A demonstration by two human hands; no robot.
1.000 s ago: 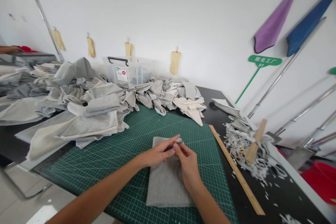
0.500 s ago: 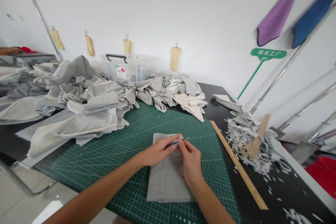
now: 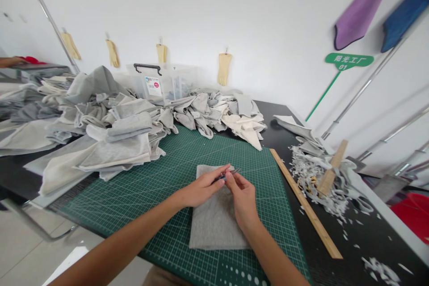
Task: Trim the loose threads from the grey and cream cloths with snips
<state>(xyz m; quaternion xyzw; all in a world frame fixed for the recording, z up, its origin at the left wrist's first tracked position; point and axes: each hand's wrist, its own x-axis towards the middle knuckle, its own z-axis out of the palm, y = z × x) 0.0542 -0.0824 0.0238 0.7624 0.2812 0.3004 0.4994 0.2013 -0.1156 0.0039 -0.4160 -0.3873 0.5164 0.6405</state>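
Observation:
My left hand and my right hand meet above the far part of a folded grey cloth. Their fingers are closed around a small slim tool with a metallic end and a bluish part. The metallic end sticks out to the right past my right fingertips; its exact kind is too small to make out. Beneath the hands, the cloth lies flat on a green cutting mat printed with a grid. My right hand and wrist cover the cloth's right side.
Heaped grey and cream cloths line the left and back of the table. Behind them stands a clear plastic box. A wooden ruler lies along the mat's right edge. Farther right are fabric scraps with a wooden piece on top.
The view has shifted slightly. Both hands stay together over the cloth, and the tool between the fingers has turned a little, with more of its metallic end showing.

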